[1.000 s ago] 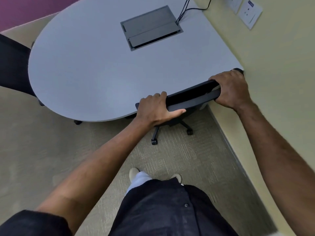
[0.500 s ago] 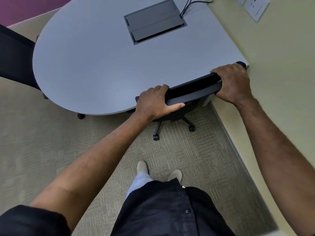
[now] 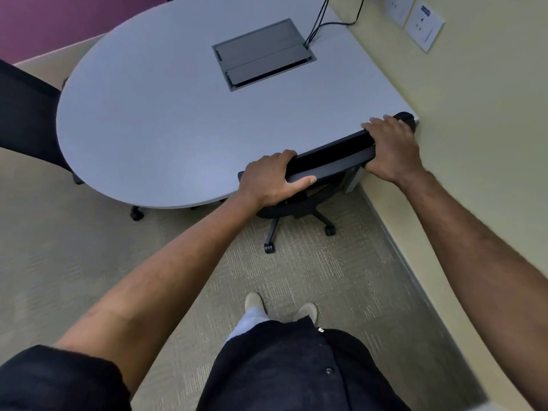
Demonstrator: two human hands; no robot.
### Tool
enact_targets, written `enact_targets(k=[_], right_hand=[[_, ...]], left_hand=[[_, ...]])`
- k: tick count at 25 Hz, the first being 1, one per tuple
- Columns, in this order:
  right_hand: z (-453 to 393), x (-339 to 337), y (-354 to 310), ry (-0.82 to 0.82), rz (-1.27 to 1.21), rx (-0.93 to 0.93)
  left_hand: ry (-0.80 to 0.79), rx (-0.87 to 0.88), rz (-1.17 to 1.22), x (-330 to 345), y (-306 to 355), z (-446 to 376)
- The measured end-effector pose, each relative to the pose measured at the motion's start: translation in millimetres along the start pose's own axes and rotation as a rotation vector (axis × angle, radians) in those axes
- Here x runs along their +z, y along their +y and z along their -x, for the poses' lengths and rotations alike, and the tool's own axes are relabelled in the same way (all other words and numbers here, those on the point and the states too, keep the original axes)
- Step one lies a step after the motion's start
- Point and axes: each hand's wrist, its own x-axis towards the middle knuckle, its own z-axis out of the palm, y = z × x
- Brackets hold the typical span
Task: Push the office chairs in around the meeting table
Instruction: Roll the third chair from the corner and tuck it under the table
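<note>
Below, the top edge of a black office chair (image 3: 329, 157) backrest is gripped by both hands: the left hand (image 3: 274, 179) is clamped on its left end and the right hand (image 3: 391, 149) on its right end. The chair is tucked against the grey counter (image 3: 178, 129), its seat apparently beneath the top, beside the wall (image 3: 474, 129). A second chair (image 3: 26, 114) is seen at the counter's far left side.

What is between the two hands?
Head view: only the black chair's top rail lies between the left hand and right hand.
</note>
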Motion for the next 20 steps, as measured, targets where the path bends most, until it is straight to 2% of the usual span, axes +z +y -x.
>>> enact_targets(k=[6,11,14,17,20], right_hand=[[9.1,-15.1,-23.6,-0.214,0.063,0.022],[18.0,-32.2,-57.6,-0.357,-0.105,0.064],[17.8,-34.3,-72.8,-0.302,-0.142,0.097],[21.2,-26.1,-79.1,-0.147,-0.017,0.079],[23.8,-20.4,-78.3,-0.079,0.106,0.064]], left_hand=[[-0.217,0.118,0.052,-16.6,-22.6,-9.1],[-0.189,0.188,-0.085,-30.2,-38.7,-22.1],[-0.127,0.187,-0.18,-38.3,-52.1,-30.2],[-0.026,0.159,-0.257,-46.7,-59.9,-31.7],[0.072,0.178,-0.333,-60.9,-62.1,-37.2]])
